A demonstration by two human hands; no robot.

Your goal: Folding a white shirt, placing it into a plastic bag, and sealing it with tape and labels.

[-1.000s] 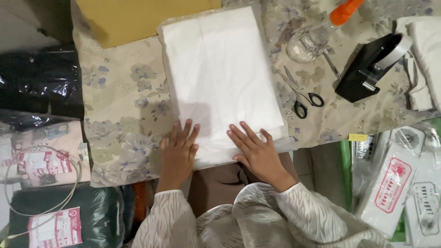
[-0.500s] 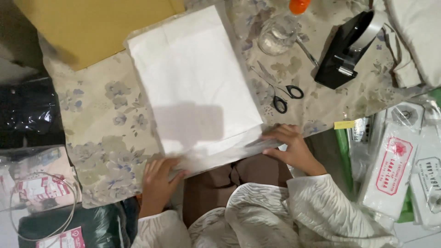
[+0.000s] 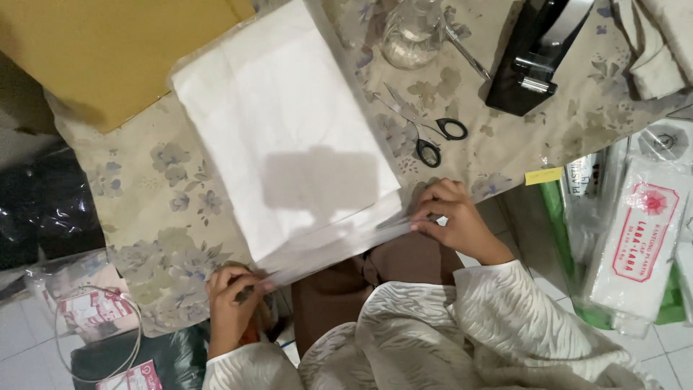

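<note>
Overhead light is even and moderately bright. A soft rectangular shadow falls on the white folded cloth [image 3: 281, 144]. Edges show slight blur; glare is minimal.

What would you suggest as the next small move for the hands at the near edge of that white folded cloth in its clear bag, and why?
Probably fold the bag's loose flap over the white folded cloth. The left hand and right hand each pinch one end of the clear plastic edge, stretched taut along the floral table, so it looks ready to turn.
</note>
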